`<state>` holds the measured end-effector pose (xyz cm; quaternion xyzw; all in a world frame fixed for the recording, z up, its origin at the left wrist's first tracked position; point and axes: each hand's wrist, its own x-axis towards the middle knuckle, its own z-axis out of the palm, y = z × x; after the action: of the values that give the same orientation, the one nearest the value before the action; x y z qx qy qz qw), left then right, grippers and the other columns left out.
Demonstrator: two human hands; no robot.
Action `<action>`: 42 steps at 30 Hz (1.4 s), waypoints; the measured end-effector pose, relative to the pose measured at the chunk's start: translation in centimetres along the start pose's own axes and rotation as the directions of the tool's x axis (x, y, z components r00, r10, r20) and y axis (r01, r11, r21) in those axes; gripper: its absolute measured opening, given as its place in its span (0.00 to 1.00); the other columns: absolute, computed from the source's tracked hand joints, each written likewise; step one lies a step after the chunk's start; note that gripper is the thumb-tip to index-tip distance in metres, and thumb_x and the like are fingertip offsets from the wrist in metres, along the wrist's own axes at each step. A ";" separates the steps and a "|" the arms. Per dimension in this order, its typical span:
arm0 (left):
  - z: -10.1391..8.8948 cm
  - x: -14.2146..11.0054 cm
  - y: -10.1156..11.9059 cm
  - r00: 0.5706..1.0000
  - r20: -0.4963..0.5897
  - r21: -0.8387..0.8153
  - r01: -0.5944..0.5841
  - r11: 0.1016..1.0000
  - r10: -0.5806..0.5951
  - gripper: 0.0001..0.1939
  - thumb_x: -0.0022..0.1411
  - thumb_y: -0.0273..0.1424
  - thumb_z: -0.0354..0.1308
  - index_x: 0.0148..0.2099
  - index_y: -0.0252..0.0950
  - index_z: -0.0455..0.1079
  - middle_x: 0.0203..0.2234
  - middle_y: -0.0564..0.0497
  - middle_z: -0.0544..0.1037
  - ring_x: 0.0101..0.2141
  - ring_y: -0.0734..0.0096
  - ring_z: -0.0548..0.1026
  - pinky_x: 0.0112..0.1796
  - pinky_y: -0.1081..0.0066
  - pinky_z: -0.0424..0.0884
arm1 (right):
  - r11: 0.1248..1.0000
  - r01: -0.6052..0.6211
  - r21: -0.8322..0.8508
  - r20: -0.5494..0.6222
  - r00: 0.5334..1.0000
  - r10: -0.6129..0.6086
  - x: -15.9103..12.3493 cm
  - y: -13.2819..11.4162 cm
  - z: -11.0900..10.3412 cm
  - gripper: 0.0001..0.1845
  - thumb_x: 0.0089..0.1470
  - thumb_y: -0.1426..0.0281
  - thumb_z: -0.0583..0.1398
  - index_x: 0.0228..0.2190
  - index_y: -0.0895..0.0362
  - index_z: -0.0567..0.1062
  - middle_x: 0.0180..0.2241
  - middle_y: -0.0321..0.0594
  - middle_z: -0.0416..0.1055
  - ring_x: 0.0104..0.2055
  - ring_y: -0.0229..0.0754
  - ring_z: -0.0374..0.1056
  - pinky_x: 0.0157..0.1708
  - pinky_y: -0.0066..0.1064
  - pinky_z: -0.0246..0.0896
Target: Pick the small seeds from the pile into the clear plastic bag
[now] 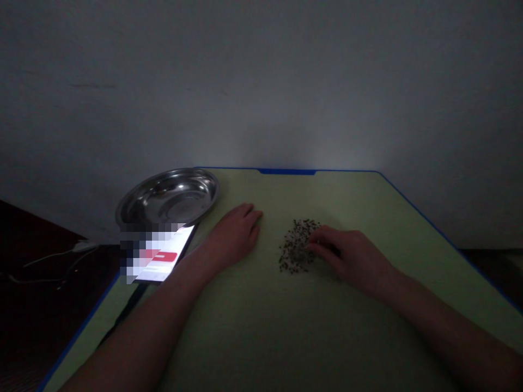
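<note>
A loose patch of small dark and pale grains (297,249), like seeds, is spread on the green tabletop (261,321). My right hand (345,247) is at the patch's right side, thumb and forefinger pinched together over the grains. What lies between those fingertips, if anything, is too small to make out. My left hand (239,231) rests on the table left of the patch, holding nothing, its fingers laid out flat and apart from the grains.
A shiny metal basin (180,198) stands at the table's back left corner. Against its near side lies a phone (167,264) with a lit screen, partly blurred out. Blue edging (425,209) borders the table, a grey wall (261,87) rises behind, and white cables (81,247) lie at left.
</note>
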<state>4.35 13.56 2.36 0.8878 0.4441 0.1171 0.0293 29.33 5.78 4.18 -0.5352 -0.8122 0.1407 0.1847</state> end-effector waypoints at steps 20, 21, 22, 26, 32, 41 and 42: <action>-0.1 0.1 0.1 0.999 0.029 0.004 0.017 1.000 -0.017 0.19 0.67 0.31 0.46 0.57 0.33 0.68 0.56 0.38 0.70 0.56 0.56 0.69 0.55 0.56 0.66 | 0.998 0.016 0.067 0.008 1.000 -0.016 -0.2 0.1 -0.9 0.13 0.63 0.64 0.53 0.35 0.55 0.76 0.30 0.38 0.78 0.28 0.39 0.71 0.30 0.30 0.61; -0.1 0.1 0.1 0.999 0.031 0.005 0.017 1.000 -0.018 0.20 0.67 0.31 0.46 0.57 0.32 0.67 0.56 0.38 0.70 0.56 0.56 0.69 0.56 0.55 0.66 | 0.998 0.018 0.059 0.011 1.000 -0.019 -0.2 0.2 -0.8 0.13 0.63 0.64 0.53 0.35 0.55 0.76 0.30 0.38 0.78 0.28 0.39 0.71 0.30 0.30 0.61; -0.1 0.1 0.1 0.999 0.031 0.005 0.015 1.000 -0.015 0.20 0.67 0.31 0.46 0.57 0.32 0.67 0.56 0.37 0.70 0.56 0.56 0.68 0.56 0.55 0.65 | 0.998 0.022 0.052 0.020 1.000 -0.024 -0.2 0.2 -0.8 0.13 0.63 0.64 0.54 0.35 0.55 0.76 0.30 0.38 0.78 0.28 0.39 0.71 0.29 0.30 0.61; -0.2 0.0 0.1 0.999 0.032 0.007 0.008 1.000 -0.008 0.19 0.67 0.30 0.45 0.56 0.31 0.68 0.55 0.37 0.71 0.55 0.56 0.69 0.55 0.56 0.66 | 0.994 0.053 0.091 0.084 0.995 -0.061 -0.3 -0.1 -0.8 0.12 0.62 0.64 0.55 0.35 0.55 0.76 0.28 0.36 0.76 0.26 0.37 0.69 0.27 0.29 0.58; 0.0 0.0 -0.1 1.000 0.016 0.008 -0.002 1.000 0.002 0.20 0.68 0.31 0.45 0.57 0.32 0.67 0.55 0.38 0.70 0.55 0.57 0.69 0.55 0.56 0.66 | 0.993 0.053 0.110 0.086 0.994 -0.063 -0.3 0.3 -1.4 0.12 0.63 0.64 0.54 0.34 0.55 0.75 0.27 0.35 0.75 0.24 0.36 0.66 0.27 0.29 0.56; 0.0 0.0 -0.1 1.000 0.026 0.016 -0.013 1.000 0.013 0.19 0.67 0.32 0.45 0.56 0.32 0.67 0.53 0.39 0.71 0.53 0.58 0.70 0.55 0.59 0.66 | 0.992 0.042 0.122 0.216 0.974 -0.068 -0.3 0.5 -1.8 0.10 0.61 0.65 0.56 0.32 0.55 0.74 0.23 0.33 0.71 0.24 0.36 0.64 0.25 0.28 0.53; 0.0 0.0 -0.1 1.000 0.028 0.017 -0.010 1.000 0.009 0.19 0.67 0.32 0.45 0.56 0.32 0.67 0.53 0.39 0.71 0.53 0.58 0.70 0.55 0.59 0.66 | 0.990 0.037 0.137 0.220 0.973 -0.067 -0.4 0.6 -1.8 0.10 0.61 0.64 0.56 0.31 0.55 0.74 0.23 0.33 0.71 0.23 0.35 0.64 0.24 0.28 0.53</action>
<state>4.29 13.63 2.32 0.8917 0.4403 0.1008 0.0272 30.74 5.70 5.51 -0.4808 -0.8306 0.2488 0.1304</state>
